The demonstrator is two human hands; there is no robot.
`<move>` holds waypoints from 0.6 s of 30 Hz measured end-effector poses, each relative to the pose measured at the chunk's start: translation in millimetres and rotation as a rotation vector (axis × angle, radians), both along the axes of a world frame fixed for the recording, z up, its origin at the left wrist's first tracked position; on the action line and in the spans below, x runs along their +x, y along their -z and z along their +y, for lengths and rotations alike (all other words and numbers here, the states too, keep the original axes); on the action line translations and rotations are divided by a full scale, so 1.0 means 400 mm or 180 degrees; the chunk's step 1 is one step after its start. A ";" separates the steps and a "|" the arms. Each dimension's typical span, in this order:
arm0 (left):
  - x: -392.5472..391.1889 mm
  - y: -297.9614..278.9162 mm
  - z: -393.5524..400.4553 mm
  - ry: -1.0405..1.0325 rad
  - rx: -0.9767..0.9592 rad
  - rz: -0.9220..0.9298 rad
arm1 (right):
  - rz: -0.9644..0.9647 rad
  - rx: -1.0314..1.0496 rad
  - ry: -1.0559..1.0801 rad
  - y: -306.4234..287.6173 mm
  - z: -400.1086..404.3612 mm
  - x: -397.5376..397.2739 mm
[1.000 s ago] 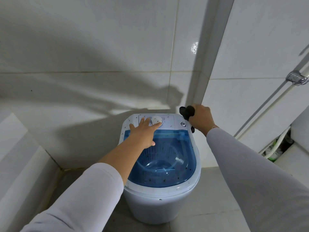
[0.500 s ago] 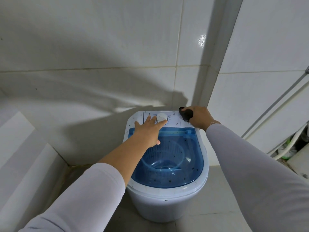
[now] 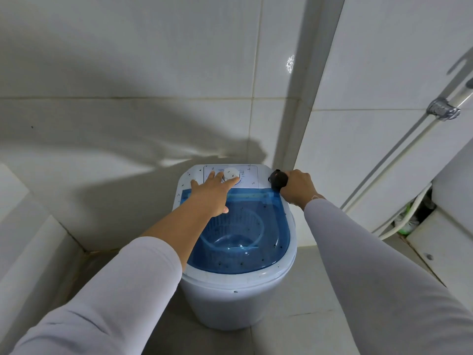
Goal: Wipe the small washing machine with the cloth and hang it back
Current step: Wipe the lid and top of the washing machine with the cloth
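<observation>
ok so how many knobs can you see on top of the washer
1. A white knob sits at the back of the washer, on the panel, with the left hand touching it. The hands may hide other controls.

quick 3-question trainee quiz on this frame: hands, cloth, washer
1. True or false: the right hand grips a dark cloth at the back right corner of the washing machine.
2. The left hand lies: A) flat by the white dial B) on the floor C) on the wall pipe.
3. What colour is the lid?

Key: 1 true; 2 A; 3 blue, see-through.
</observation>
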State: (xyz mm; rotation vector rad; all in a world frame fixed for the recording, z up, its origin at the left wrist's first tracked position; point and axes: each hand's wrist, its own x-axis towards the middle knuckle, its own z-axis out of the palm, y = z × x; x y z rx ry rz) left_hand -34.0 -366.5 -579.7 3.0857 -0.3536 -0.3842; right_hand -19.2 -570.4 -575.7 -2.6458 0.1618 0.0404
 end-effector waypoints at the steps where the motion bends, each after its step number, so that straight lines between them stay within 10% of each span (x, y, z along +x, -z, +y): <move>1: 0.000 -0.001 -0.001 -0.0005 -0.0012 0.0007 | 0.0011 0.0001 0.0015 0.000 0.000 -0.006; 18: -0.009 -0.001 -0.004 -0.0054 -0.0003 -0.0031 | 0.0061 -0.0261 -0.0322 0.004 -0.034 -0.087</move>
